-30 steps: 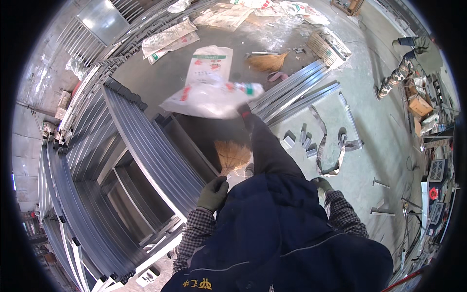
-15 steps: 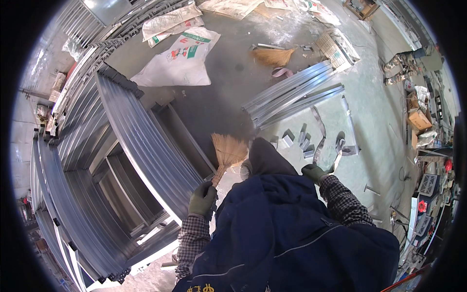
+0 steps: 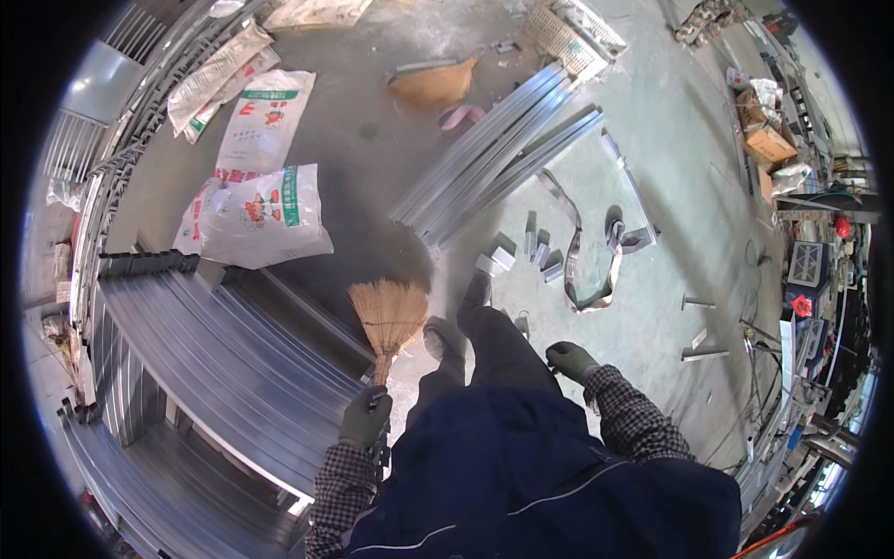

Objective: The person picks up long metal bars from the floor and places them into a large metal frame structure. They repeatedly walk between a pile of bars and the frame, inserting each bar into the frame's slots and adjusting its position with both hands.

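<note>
My left hand (image 3: 365, 416), in a dark glove, grips the handle of a straw broom (image 3: 389, 317). The broom's bristles fan out away from me over the floor, beside a rack of metal profiles (image 3: 233, 345). On my right side, my gloved right hand (image 3: 572, 361) hangs with its fingers curled in. No object shows in it. Just beyond that hand, a grey strap (image 3: 575, 279) lies looped on the floor, apart from the fingers. Several short metal pieces (image 3: 503, 258) lie left of the strap. My shoes (image 3: 445, 339) stand between the broom and the right hand.
Long metal channels (image 3: 494, 149) lie ahead, with a second broom head (image 3: 433, 84) beyond. Printed white sacks (image 3: 265, 219) lie ahead left, against the rack. A white perforated crate (image 3: 563, 42) sits far ahead. Small metal parts (image 3: 703, 354) and cardboard boxes (image 3: 768, 144) are at right.
My view has shifted, and floor items appear farther left. My right hand no longer overlaps the strap. The white sack's near part now shows a printed face. My left hand keeps the broom.
</note>
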The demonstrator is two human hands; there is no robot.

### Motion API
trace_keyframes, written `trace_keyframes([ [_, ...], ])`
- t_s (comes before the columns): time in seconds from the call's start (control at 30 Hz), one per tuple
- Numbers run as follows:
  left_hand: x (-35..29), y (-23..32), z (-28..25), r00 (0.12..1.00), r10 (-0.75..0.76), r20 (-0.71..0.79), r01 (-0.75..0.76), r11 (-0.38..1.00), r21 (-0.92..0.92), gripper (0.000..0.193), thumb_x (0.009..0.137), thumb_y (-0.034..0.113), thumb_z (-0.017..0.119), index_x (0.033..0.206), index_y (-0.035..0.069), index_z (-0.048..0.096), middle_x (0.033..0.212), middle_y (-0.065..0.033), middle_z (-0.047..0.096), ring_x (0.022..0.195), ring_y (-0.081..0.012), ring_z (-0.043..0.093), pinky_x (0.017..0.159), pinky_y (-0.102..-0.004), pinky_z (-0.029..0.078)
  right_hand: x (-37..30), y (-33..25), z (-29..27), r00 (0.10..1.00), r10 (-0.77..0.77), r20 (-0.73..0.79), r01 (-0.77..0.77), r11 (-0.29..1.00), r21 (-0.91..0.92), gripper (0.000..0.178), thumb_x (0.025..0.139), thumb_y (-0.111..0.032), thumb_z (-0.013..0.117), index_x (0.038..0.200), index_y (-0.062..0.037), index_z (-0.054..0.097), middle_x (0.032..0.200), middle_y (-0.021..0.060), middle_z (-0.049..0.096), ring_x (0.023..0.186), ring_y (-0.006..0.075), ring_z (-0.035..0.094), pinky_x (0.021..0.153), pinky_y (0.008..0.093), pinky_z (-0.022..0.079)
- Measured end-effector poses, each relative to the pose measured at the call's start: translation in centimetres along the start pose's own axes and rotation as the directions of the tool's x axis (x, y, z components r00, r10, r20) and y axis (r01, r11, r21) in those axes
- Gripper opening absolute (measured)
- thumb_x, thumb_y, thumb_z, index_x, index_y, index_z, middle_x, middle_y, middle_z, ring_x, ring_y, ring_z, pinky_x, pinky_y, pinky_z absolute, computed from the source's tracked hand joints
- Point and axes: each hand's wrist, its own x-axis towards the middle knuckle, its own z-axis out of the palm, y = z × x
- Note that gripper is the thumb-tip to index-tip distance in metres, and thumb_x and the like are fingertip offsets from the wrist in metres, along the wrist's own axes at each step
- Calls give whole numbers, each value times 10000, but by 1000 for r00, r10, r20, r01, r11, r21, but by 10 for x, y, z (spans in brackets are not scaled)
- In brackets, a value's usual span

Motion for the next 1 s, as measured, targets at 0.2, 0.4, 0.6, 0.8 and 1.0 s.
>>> trace_keyframes([
  [0.2, 108, 38, 46, 971, -124, 203, 79, 972, 220, 496, 992, 396, 719, 1320, 24, 732, 1189, -181, 792, 1146, -254, 760, 1005, -370, 563, 33, 9, -28, 983, 96, -154, -83, 993, 86, 364, 1023, -277, 662, 1244, 6, 716, 1007, 98, 775, 844, 166, 726, 804, 333, 590],
  [0.4, 273, 12, 125, 970, -134, 201, 103, 982, 158, 495, 1004, 401, 710, 1281, -9, 735, 1161, -149, 789, 1077, -218, 739, 975, -357, 558, 140, -63, -9, 973, -44, -228, 94, 973, 212, 327, 1043, -213, 644, 1283, -1, 709, 1024, 89, 761, 890, 151, 710, 832, 317, 573],
  [0.6, 466, -28, 208, 987, -100, 123, 88, 992, 95, 532, 969, 356, 749, 1322, -37, 691, 1189, -175, 760, 1116, -268, 714, 992, -364, 547, 284, -127, 75, 982, -121, -147, 160, 945, 286, 312, 1041, -231, 651, 1259, -23, 732, 1121, 167, 772, 1048, 270, 742, 945, 384, 566],
  [0.8, 612, 12, 252, 993, -16, 120, -68, 744, 664, 892, 926, 616, 674, 1598, 70, 458, 1639, -168, 484, 1497, -330, 486, 1211, -477, 434, 326, -155, 110, 929, -353, 108, 333, 928, 166, 383, 1030, -262, 676, 1328, -22, 689, 1163, 218, 761, 1085, 355, 749, 954, 406, 575],
  [1.0, 692, 26, 294, 997, 48, 53, -69, 474, 878, 1144, 895, 690, 704, 1739, 163, 141, 1767, -143, 269, 1562, -345, 415, 1245, -467, 408, 321, -149, 91, 948, -310, 72, 274, 911, 308, 351, 1022, -56, 698, 1361, 33, 671, 1087, 116, 764, 979, 137, 743, 879, 281, 597],
])
